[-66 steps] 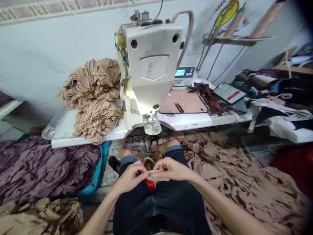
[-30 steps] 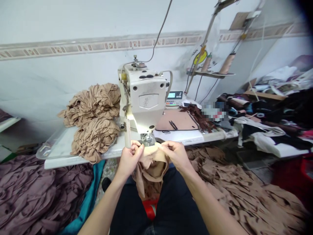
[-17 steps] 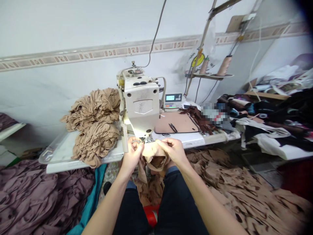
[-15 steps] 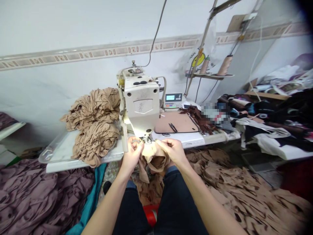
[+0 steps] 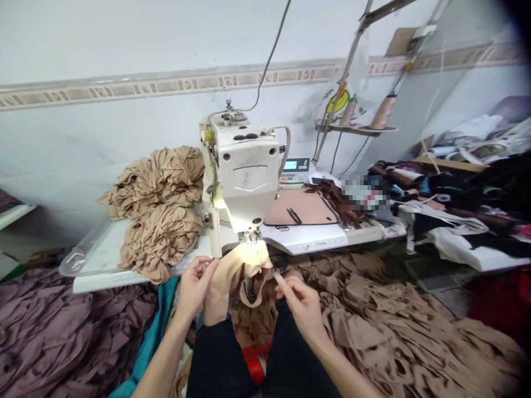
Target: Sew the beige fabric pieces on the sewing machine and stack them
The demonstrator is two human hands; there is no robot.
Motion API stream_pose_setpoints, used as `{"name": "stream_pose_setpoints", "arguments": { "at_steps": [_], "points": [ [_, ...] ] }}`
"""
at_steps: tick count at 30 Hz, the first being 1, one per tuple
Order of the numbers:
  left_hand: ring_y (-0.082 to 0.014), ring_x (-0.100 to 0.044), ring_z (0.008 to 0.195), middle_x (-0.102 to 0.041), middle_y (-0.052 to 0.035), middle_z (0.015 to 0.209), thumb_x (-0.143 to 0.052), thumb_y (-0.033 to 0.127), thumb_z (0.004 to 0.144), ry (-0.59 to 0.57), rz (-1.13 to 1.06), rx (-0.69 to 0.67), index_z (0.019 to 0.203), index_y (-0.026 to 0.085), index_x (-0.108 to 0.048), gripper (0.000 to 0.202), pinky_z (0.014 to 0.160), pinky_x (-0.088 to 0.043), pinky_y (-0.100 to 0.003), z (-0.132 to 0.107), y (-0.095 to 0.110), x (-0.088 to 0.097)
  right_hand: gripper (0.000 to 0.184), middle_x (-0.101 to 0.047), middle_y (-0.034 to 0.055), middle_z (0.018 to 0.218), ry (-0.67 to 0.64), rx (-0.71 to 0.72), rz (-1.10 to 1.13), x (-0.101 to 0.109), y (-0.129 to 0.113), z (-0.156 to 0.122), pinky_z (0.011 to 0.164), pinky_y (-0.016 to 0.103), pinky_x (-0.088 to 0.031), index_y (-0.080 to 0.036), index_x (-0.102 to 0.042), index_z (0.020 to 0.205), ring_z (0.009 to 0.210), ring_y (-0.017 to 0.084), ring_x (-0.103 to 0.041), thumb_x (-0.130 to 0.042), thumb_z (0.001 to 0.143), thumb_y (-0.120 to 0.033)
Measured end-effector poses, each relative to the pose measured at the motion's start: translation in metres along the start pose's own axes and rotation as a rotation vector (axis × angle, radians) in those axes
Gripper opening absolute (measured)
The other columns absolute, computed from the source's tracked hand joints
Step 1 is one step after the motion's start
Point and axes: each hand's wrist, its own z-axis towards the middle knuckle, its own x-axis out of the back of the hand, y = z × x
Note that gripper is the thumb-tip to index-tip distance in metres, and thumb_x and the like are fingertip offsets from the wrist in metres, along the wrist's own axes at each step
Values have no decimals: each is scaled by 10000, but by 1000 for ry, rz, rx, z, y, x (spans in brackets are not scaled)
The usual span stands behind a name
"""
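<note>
A white industrial sewing machine [image 5: 248,174] stands on a white table [image 5: 307,239] in front of me. A tan fabric piece [image 5: 244,265] lies under its presser foot and hangs off the front edge. My left hand [image 5: 194,286] pinches the left part of that piece below the table edge. My right hand [image 5: 299,301] sits lower right of the piece, its fingers pinched on the piece's right edge or a strip of it. A red object [image 5: 254,362] shows between my knees.
Two bundles of tan fabric [image 5: 160,207] are stacked left of the machine. Purple fabric [image 5: 62,326] lies heaped on the floor at left, tan fabric [image 5: 398,326] at right. A pink mat with snips [image 5: 305,207], a control panel [image 5: 293,168] and thread cones [image 5: 381,113] lie behind.
Both hands lifted the tan piece from my lap up to the presser foot. They have now dropped away from the foot and spread apart, leaving the piece under it.
</note>
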Motion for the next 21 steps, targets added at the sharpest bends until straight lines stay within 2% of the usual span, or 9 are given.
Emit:
{"name": "stream_pose_setpoints", "arguments": {
  "at_steps": [2, 4, 6, 10, 12, 14, 17, 19, 21],
  "points": [
    [-156, -645, 664, -660, 24, 669, -834, 587, 824, 0, -70, 43, 975, 167, -713, 462, 657, -502, -229, 0, 0, 9, 459, -733, 88, 806, -123, 10, 7, -13, -12, -4, 704, 335, -537, -189, -764, 735, 776, 238, -678, -703, 972, -577],
    [-176, -687, 716, -718, -8, 730, -861, 605, 789, 8, -133, 86, 1002, 164, -736, 505, 681, -535, -242, -3, 5, 9, 394, -782, 107, 983, -240, -41, 52, -29, -23, 0, 778, 350, -573, -187, -811, 936, 917, 273, -715, -785, 906, -579],
    [-206, -729, 797, -779, -55, 844, -870, 609, 779, -9, -188, 130, 1019, 158, -767, 521, 732, -573, -268, -11, 11, 2, 481, -787, 97, 1062, -323, -112, 146, -46, -32, 6, 793, 350, -592, -192, -792, 1131, 968, 279, -720, -822, 866, -592],
    [-249, -755, 925, -817, -110, 1045, -834, 593, 836, -126, -263, 207, 1168, 165, -798, 543, 833, -608, -330, -38, 9, -17, 546, -718, 38, 855, -294, -187, 289, -63, -41, 8, 553, 269, -509, -178, -758, 1127, 641, 166, -607, -761, 884, -667],
    [-255, -747, 913, -816, -111, 1017, -797, 605, 870, -214, -242, 221, 1176, 166, -808, 535, 828, -605, -345, -51, 4, -21, 524, -635, -2, 720, -272, -195, 275, -56, -45, 5, 480, 252, -422, -172, -736, 1002, 521, 120, -492, -714, 911, -688],
    [-248, -727, 868, -795, -101, 905, -762, 591, 909, -352, -160, 187, 1044, 157, -839, 461, 804, -588, -338, -60, 1, -20, 514, -522, -37, 607, -339, -200, 220, -38, -50, 3, 453, 252, -338, -184, -661, 827, 475, 106, -412, -675, 939, -686],
    [-213, -675, 808, -720, -83, 830, -743, 510, 948, -543, -41, 50, 851, 154, -827, 379, 737, -543, -290, -64, 6, -14, 552, -373, -57, 592, -602, -175, 91, -4, -58, 6, 492, 260, -260, -217, -448, 649, 528, 102, -342, -644, 986, -607],
    [-183, -647, 786, -700, -82, 914, -739, 462, 956, -546, -23, -7, 896, 159, -802, 316, 700, -515, -262, -65, 15, -13, 568, -306, -61, 620, -790, -124, -39, 16, -63, 8, 519, 264, -227, -220, -343, 618, 566, 99, -289, -652, 998, -508],
    [-151, -615, 752, -712, -88, 1060, -755, 419, 943, -532, -10, 1, 1064, 181, -772, 267, 684, -496, -248, -68, 24, -20, 563, -280, -68, 608, -946, -69, -163, 29, -68, 11, 517, 264, -202, -214, -320, 600, 560, 93, -258, -680, 981, -420]
  ]
}}
